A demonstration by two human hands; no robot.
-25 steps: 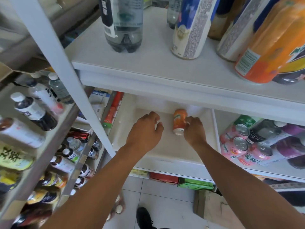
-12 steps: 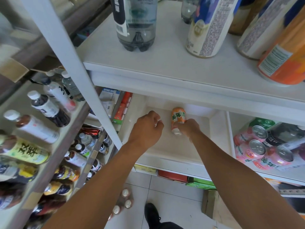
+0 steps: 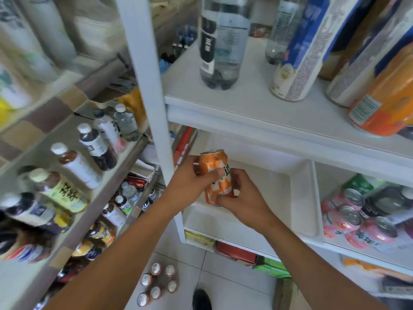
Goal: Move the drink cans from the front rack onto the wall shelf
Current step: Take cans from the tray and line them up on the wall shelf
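— fingers (image 3: 220,174) of the left hand (image 3: 190,186) were wrapped round the orange can (image 3: 218,175), thumb laid across its front label. what about the other side?

— the right hand (image 3: 242,199) was pinching the can's lower end, fingers curled under its base. so both hands were clamped on the same can, neither one loose.

— where did the can sit?

— lifted in front of the white tray (image 3: 299,198) on the front rack's middle level, apparently clear of the tray floor, though the hands hid its bottom rim.

— and its long axis?

— nearly upright, silver top up and leaning a little away from the person and to the left. the label faced the camera.

— which hand was better placed for the carry?

— my guess was the left. it held the body of the can, and the wall shelf (image 3: 73,139) with its bottles lay to that side, past the white upright post (image 3: 154,108). the right only steadied the bottom.

— anything else to move?

— pink cans (image 3: 348,220) lay in the compartment to the right, well apart from both hands.
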